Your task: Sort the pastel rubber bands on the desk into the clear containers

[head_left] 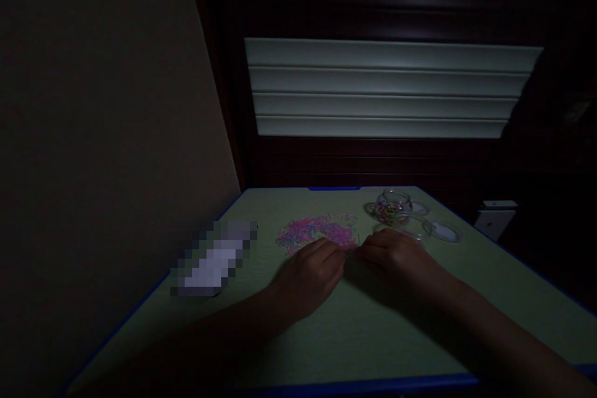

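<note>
Bands (303, 230), heaped at twelve o'clock from left hand (313, 275); probably light, soft, springy, best pinched at one edge. Right hand (397, 256) at left hand's three o'clock; whether either grips anything cannot be told.

You seem to be in a home. You can tell by the green table (326, 342) with its blue edge (396, 384), plain wall (102, 106) and dark wood (387, 155) with pale slats (387, 84).
</note>
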Motion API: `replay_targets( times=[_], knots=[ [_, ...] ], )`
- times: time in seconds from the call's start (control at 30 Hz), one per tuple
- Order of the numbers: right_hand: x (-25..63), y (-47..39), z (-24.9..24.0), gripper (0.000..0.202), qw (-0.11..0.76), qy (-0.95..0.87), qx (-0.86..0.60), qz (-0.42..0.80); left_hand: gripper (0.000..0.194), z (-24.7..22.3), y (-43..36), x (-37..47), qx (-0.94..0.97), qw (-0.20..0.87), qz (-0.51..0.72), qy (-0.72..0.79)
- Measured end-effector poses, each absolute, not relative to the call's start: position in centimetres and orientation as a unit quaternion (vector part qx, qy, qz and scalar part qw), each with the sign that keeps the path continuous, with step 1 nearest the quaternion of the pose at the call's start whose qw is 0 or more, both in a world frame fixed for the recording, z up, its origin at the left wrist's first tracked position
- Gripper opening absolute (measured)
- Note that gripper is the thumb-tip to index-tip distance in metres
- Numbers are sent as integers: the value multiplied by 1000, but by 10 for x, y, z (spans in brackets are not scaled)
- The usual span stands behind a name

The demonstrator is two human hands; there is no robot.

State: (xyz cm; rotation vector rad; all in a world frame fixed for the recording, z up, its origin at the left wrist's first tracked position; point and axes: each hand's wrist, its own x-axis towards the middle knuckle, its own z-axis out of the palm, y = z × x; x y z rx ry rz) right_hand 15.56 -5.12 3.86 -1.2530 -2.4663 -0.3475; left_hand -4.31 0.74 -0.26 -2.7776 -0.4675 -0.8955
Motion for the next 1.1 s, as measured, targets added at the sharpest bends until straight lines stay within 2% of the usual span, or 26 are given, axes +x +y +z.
replay_targets(
  times=[0.23, 0.5, 0.63, 1.1],
  knots=[
    [164, -52, 46, 18, 142, -849, -494, -123, 15, -3, 9, -44, -938, 102, -290, -159],
    [183, -55, 59, 17, 90, -705, -651, -267, 15, -4, 11, -45, -939, 83, -289, -166],
    [194, -57, 58, 22, 72, -630, -714, -296, 15, -4, 12, -45, -938, 79, -293, -170],
    [198, -57, 57, 22, 59, -622, -729, -278, 15, 7, 11, -53, -929, 80, -314, -181]
  ],
)
